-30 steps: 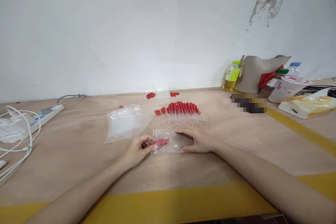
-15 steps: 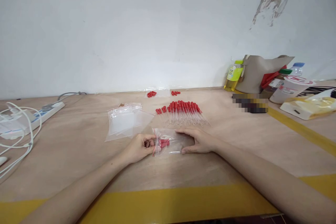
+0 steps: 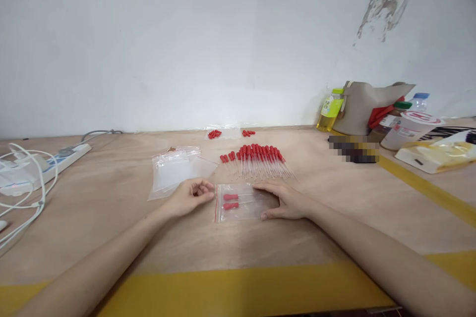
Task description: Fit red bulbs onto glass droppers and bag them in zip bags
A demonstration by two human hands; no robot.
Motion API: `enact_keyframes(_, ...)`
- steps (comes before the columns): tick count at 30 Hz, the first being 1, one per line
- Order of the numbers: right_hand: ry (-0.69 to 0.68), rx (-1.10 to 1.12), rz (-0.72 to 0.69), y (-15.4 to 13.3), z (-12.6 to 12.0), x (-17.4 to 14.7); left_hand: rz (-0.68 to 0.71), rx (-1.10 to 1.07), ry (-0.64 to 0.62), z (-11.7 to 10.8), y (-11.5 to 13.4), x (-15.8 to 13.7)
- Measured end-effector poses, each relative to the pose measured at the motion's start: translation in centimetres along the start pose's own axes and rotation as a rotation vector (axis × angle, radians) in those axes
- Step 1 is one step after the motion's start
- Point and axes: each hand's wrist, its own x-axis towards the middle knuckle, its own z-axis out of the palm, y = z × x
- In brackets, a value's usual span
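Left hand (image 3: 192,197) was near frame centre, a little left, fingers half curled, small gap between thumb and fingers, nothing visible in it; tips just beside the bag's left edge, contact too fine to tell. Right hand (image 3: 288,201), right of centre, had thumb and fingers spread wide over the right end of the clear flat plastic zip bag (image 3: 243,215), fingertips on it. Bag lay flat on the wood-coloured tabletop (image 3: 193,247) at centre, red-lined zip edge facing left. Inside it, two droppers with red rubber bulbs and thin clear stems (image 3: 231,206) lay one above the other, bulbs left, stems running toward the right hand. Just above the bag in frame: row of red-bulbed clear droppers (image 3: 266,152), bulbs up, stems pointing down. Left of that, overlapping empty clear zip bags (image 3: 173,176). Farther up, by the white wall (image 3: 148,34), two small clusters of loose red bulbs (image 3: 214,134), set apart. Left edge of frame: white power strip (image 3: 67,162), white cables (image 3: 43,185). Upper right: yellow-green-capped bottle (image 3: 329,109), grey-beige bag (image 3: 359,109), white lidded cup (image 3: 412,131), yellow-and-white soft pack (image 3: 435,153). Yellow tape (image 3: 230,287) ran along the bottom.
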Motion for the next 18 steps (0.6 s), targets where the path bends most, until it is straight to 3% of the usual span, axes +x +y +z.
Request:
enact_keyframes(4, 0.008, 0.007, -0.01, 0.0, 0.1, 0.0, -0.015, 0.141, 0.098, -1.5, 0.3, 3.6)
enact_keyframes(6, 0.013, 0.013, -0.017, 0.1, 0.1, 0.0, -0.089, 0.277, 0.222, -1.6, 0.7, 6.1)
enact_keyframes(8, 0.014, 0.015, -0.013, 0.1, 0.2, 0.1, -0.136, 0.298, 0.269, -1.3, 1.1, 8.7)
enact_keyframes(14, 0.028, 0.033, -0.016, 0.1, 0.1, 0.1, -0.309, 0.242, 0.221, -0.5, 1.5, 14.2)
enact_keyframes(18, 0.016, 0.033, -0.005, 0.0, 0.1, 0.1, -0.289, 0.121, 0.232, -0.5, 1.6, 15.2)
